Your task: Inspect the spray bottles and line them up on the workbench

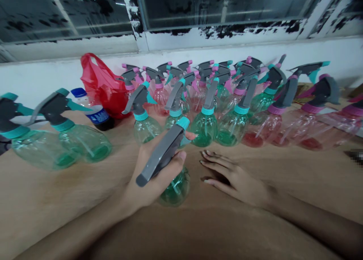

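My left hand [154,169] is closed around the neck of a green spray bottle [175,190] with a grey and turquoise trigger head. The bottle stands on the table close to me, its collar hidden by my fingers. To its right my right hand [234,177] rests on the tabletop, fingers stretched out and holding nothing. Just beyond both hands is a row of green spray bottles, among them a green bottle with a turquoise collar [204,129]. Pink spray bottles [258,129] continue that row to the right.
Two more green spray bottles [85,141] stand at the left. Behind them are a red plastic bag [109,88] and a blue-capped bottle with a dark, blue-labelled container [99,116]. Several pink and green sprayers fill the back by the white wall [334,54], under windows [221,6].
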`<state>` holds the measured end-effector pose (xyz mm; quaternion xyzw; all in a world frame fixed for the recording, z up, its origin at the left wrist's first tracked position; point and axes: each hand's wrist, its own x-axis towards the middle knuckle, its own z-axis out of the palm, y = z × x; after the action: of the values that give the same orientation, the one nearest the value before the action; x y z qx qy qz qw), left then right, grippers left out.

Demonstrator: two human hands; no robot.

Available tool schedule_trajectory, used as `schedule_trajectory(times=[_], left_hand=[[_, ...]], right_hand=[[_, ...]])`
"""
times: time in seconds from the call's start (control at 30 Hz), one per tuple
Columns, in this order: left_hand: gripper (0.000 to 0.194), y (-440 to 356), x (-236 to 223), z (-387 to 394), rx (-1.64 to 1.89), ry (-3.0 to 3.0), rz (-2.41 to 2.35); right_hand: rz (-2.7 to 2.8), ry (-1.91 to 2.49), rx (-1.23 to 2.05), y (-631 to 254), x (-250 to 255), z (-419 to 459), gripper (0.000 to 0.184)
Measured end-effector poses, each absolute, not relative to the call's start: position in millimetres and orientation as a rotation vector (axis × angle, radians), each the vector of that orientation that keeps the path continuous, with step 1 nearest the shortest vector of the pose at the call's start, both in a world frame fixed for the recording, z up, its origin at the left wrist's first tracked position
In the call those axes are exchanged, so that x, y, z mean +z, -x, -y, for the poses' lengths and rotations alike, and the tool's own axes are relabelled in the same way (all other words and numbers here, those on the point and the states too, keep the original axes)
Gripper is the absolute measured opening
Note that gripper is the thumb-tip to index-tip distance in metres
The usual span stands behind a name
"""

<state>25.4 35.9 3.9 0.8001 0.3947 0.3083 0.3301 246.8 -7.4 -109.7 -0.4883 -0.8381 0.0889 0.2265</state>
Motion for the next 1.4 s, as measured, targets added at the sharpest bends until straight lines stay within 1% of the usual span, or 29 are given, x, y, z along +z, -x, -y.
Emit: schedule_trajectory(times=[0.2,0.4,0.53,0.63,0.77,0.83,1.07,1.4], left_hand=[[0.021,-25.0,5.0,-35.7,0.825,-2.097,-1.034],[0.024,-23.2,3.9,-33.5,0.832,-2.079,-1.031],[0.015,-24.0,-0.1,-35.7,0.85,-2.1,-1.05],[0.015,-24.6,-1.5,-39.0,0.882,-2.089,-1.004],[0.009,-23.8,2.5,-38.2,0.859,-2.097,-0.909],[0.009,-23.2,3.2,-35.6,0.869,-2.07,-0.935],[0.027,-22.0,-2.9,-33.3,0.812,-2.109,-1.029],[0.031,-23.4,-1.3,-34.0,0.805,-2.128,-1.043]], right_hand=[[2.305,1.353,0.252,-246.4,-108.5,7.6,0.047],[2.312,1.357,0.25,-246.9,-108.6,7.5,0.047],[2.324,1.362,0.24,-246.8,-108.7,7.6,0.046],[2.295,1.342,0.243,-246.7,-109.3,7.7,0.046],[2.301,1.334,0.241,-246.8,-109.8,7.7,0.047],[2.298,1.336,0.248,-246.9,-109.9,7.6,0.047],[2.29,1.327,0.254,-247.0,-110.1,7.3,0.046],[2.295,1.332,0.253,-246.9,-110.1,7.4,0.047]])
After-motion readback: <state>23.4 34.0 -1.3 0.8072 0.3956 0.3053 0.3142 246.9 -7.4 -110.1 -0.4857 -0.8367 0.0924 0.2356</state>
